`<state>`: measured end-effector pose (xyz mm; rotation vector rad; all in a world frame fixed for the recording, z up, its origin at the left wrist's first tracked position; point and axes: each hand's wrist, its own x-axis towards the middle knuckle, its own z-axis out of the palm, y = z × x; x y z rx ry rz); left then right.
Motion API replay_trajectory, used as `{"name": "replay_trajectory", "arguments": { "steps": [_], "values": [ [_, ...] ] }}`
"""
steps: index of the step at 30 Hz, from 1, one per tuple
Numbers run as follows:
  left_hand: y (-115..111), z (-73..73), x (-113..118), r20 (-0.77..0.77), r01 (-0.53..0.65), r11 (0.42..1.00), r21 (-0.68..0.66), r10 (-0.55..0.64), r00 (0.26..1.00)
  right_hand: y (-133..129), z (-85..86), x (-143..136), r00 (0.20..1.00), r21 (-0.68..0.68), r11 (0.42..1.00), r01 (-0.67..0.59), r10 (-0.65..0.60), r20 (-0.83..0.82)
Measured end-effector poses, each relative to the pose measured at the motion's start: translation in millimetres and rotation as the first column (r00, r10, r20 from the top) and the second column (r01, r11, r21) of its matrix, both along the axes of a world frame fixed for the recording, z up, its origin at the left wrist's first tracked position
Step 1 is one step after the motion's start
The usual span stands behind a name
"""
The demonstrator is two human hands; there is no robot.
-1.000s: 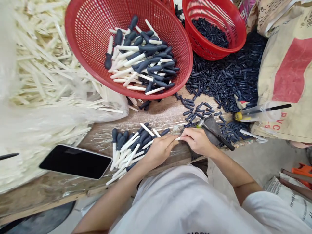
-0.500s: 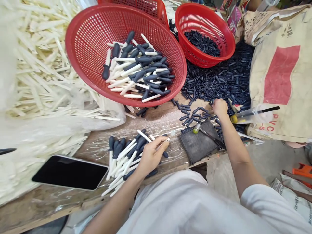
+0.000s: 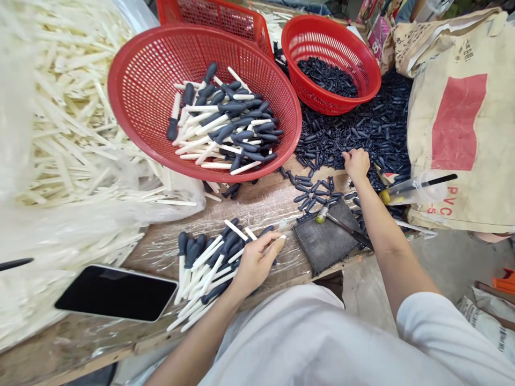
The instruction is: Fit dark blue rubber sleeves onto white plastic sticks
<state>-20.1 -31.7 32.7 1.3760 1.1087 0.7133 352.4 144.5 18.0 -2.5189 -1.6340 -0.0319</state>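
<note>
My left hand is closed, pinching a white plastic stick whose tip shows past the fingertips. Beside and under it lies a heap of white sticks with dark blue handles fitted on their ends. My right hand reaches to the near edge of a pile of loose dark blue handles. Its fingers are bent together, and I cannot make out what is between them. Between the hands, several loose handles are scattered near a black pad with a brush lying across it.
A large red basket holds assembled pieces. Behind it stands a smaller red basket of dark parts. White sticks fill the left side in plastic sheeting. A phone lies front left. A paper sack and clear cup are right.
My right hand has moved slightly farther into the pile of handles. My left hand still pinches the white stick. The whole view has shifted a little.
</note>
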Motion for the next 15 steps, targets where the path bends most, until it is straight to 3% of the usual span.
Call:
{"name": "replay_trajectory", "arguments": {
  "steps": [6,9,11,12,15],
  "values": [
    [0,-0.4,3,-0.002,0.009,1.0,-0.008,-0.009,1.0,4,-0.1,-18,1.0,-0.07,0.997,-0.02,0.018,-0.025],
    [3,0.1,2,0.003,-0.008,1.0,-0.003,0.008,1.0,-22,10.9,-47,0.989,-0.036,0.989,-0.145,0.144,-0.041],
    [5,1.4,3,-0.026,-0.013,1.0,0.011,0.013,1.0,-52,20.2,-74,0.946,0.022,0.957,-0.29,0.29,-0.144],
    [6,2.3,3,-0.051,-0.011,1.0,0.02,0.012,0.999,-69,25.1,-88,0.887,0.044,0.915,-0.401,0.4,-0.23],
    [9,6.0,6,-0.133,0.015,0.999,0.043,-0.01,0.991,-119,38.8,-125,0.571,0.141,0.676,-0.723,0.7,-0.429]
  ]
}}
